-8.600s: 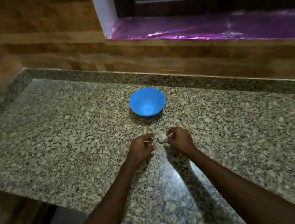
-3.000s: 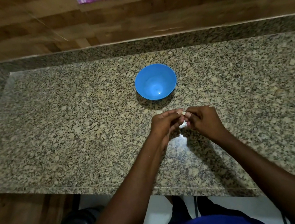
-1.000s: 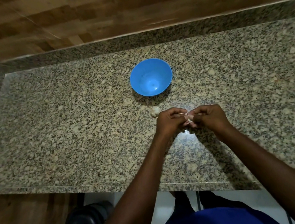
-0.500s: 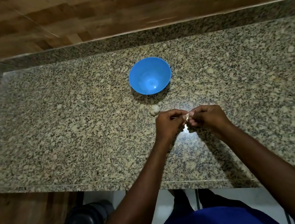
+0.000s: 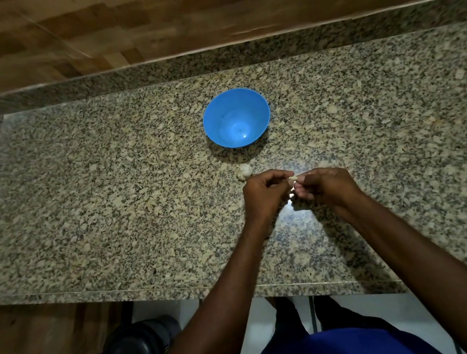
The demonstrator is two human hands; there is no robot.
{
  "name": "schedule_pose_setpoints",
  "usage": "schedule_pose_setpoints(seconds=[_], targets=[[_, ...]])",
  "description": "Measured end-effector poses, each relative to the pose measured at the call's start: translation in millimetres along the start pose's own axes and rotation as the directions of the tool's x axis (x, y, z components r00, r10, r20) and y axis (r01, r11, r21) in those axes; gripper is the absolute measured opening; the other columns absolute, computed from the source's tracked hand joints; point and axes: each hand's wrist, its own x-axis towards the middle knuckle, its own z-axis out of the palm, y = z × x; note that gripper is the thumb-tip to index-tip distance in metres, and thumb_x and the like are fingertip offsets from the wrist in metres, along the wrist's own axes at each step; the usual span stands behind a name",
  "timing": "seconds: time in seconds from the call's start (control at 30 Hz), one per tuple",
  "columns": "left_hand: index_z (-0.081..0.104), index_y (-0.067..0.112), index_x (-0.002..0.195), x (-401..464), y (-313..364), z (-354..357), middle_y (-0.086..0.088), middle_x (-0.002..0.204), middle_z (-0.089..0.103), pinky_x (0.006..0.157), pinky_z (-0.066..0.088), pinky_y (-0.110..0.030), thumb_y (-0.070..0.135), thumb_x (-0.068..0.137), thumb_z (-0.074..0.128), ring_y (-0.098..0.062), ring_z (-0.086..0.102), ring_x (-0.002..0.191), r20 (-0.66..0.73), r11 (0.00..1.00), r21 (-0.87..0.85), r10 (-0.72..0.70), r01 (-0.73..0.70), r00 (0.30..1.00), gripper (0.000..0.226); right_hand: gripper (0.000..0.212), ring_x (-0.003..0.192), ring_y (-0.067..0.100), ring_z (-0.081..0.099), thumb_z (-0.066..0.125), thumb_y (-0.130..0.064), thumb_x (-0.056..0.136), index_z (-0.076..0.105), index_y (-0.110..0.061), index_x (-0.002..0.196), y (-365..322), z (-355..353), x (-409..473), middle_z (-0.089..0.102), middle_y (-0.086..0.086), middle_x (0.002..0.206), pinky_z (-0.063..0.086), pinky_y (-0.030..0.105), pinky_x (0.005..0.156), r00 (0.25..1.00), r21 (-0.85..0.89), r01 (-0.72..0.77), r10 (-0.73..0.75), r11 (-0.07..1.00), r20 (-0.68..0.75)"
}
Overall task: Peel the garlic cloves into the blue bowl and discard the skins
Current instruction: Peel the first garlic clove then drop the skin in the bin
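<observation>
both hands: left (image 5: 263, 192) + right (image 5: 323, 186) pinching one garlic clove (image 5: 293, 179) | risk: clove slips, skin bits drop on tabletop (image 5: 110, 192), miss blue bowl (image 5: 236, 118)

both hands pinch garlic clove (image 5: 293, 180) | blue bowl (image 5: 236, 117) beyond

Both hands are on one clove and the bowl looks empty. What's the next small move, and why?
Probably keep stripping skin off the garlic clove pinched between left hand and right hand; the blue bowl holds nothing yet.
</observation>
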Motion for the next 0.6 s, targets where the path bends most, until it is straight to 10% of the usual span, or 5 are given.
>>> schedule_pose_setpoints(seconds=[0.3,0.6], targets=[[0.079,0.007,0.092,2,0,5,-0.010,0.084,0.077,0.073,0.060,-0.047,0.000,0.084,0.074,-0.023,0.070,0.075,-0.056,0.999,-0.033,0.019,-0.020,0.998,0.012,0.016,0.054,0.012,0.066,0.049,-0.001,0.097,0.063,0.003,0.093,-12,3,4,0.069,0.008,0.065,0.056,0.022,0.050,0.938,0.177,-0.341,0.322,0.923,0.129],[0.077,0.010,0.091,6,5,2,-0.016,0.077,0.073,0.059,0.051,-0.030,-0.001,0.085,0.070,-0.020,0.061,0.063,-0.022,0.999,0.027,0.036,-0.035,0.999,0.014,0.012,0.064,0.035,0.067,0.059,0.000,0.088,0.069,0.007,0.088,-9,5,2,0.071,0.025,0.075,0.062,0.048,0.063,0.999,-0.168,0.019,-0.024,0.986,-0.029]])
